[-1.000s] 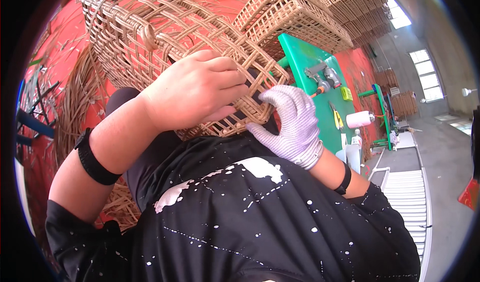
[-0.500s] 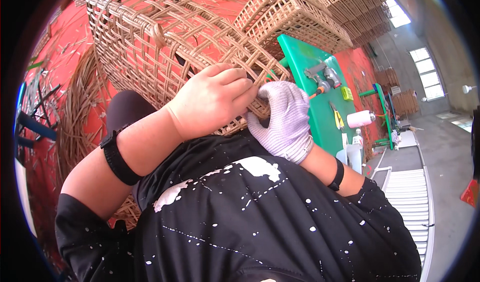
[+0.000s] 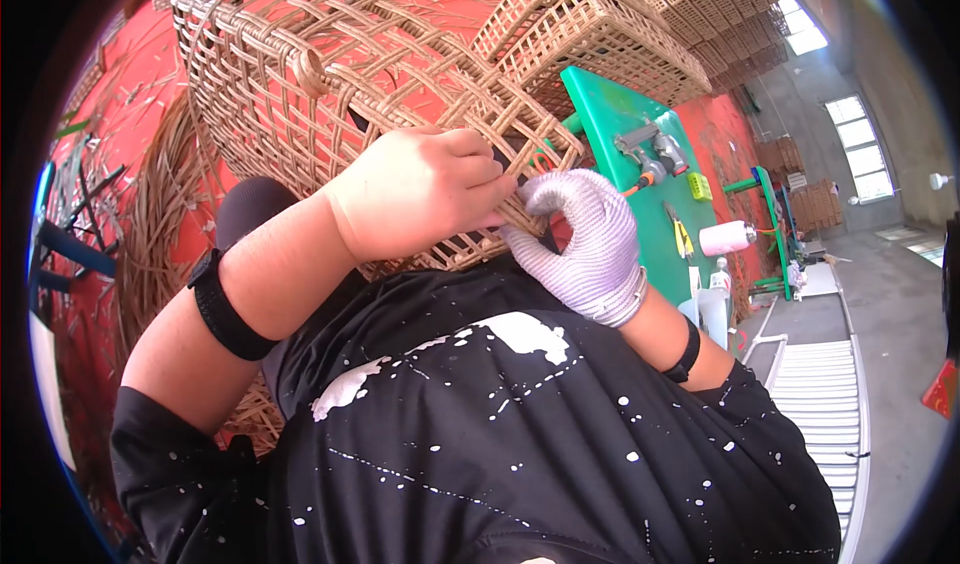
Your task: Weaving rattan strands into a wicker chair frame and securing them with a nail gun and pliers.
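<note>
A large woven wicker basket (image 3: 270,84) lies tilted across my lap, its near corner under both hands. My left hand (image 3: 425,199), bare, is closed with its fingers curled and pressed together at the basket's near edge. In a light knitted glove, my right hand (image 3: 590,249) grips that same corner, thumb and forefinger bent round with a gap showing between them. The fingertips of the two hands almost meet. Any single strand pinched between them is too small to make out.
To the right stands a green table (image 3: 650,204) bearing a power tool (image 3: 650,149), yellow-handled pliers (image 3: 682,236) and a white bottle (image 3: 727,238). More wicker baskets (image 3: 600,44) are stacked behind. A bundle of loose strands (image 3: 160,224) lies on the red floor at left.
My right hand has shifted slightly to the right, and the gap between its thumb and forefinger is wider. My left hand has turned a little at the same corner. The basket barely moved.
</note>
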`<state>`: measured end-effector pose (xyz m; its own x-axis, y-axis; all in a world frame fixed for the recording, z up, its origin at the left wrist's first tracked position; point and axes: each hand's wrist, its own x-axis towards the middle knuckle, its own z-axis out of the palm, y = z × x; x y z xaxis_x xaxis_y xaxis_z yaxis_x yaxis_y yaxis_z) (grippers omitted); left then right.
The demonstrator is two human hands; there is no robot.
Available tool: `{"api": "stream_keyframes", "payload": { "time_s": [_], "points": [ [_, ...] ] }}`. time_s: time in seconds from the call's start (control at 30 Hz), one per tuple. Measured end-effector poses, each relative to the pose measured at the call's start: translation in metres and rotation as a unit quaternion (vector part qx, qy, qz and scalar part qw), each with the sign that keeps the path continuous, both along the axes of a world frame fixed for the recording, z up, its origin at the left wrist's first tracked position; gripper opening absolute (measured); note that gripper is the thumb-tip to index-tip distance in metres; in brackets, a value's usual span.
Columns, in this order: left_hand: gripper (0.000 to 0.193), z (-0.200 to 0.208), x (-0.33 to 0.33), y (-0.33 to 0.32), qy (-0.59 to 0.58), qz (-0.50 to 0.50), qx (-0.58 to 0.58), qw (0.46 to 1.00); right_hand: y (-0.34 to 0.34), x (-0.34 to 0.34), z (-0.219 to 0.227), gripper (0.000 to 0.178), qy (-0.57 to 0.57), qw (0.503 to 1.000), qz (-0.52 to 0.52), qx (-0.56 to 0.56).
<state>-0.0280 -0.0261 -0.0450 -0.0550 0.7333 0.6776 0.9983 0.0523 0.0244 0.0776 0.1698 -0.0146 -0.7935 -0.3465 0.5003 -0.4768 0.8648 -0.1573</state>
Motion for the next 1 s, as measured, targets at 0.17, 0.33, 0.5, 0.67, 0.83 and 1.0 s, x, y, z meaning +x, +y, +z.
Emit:
{"api": "stream_keyframes", "payload": {
  "time_s": [0.17,0.33,0.5,0.67,0.83,1.0],
  "points": [
    [0.037,-0.005,-0.008,-0.007,-0.048,-0.036,0.027,0.998,-0.004,-0.004,0.003,0.034,0.0,1.0,0.011,0.004],
    [0.046,-0.004,-0.016,-0.032,-0.005,0.061,0.01,0.998,-0.007,-0.001,0.009,0.042,0.014,0.997,-0.002,0.071],
    [0.042,-0.001,-0.018,-0.04,-0.037,0.043,-0.005,0.998,-0.016,-0.007,0.015,0.036,0.005,0.995,-0.008,0.097],
    [0.039,0.0,-0.023,-0.04,-0.011,0.04,-0.004,0.999,-0.014,-0.011,0.015,0.031,0.012,0.997,0.045,0.059],
    [0.037,0.011,-0.013,-0.05,-0.069,0.069,-0.028,0.995,-0.016,-0.018,0.02,0.035,-0.003,0.995,0.061,0.074],
    [0.029,0.01,0.012,-0.105,-0.059,0.128,0.065,0.988,-0.019,-0.026,0.035,0.037,-0.052,0.993,0.095,0.041]
  ]
}}
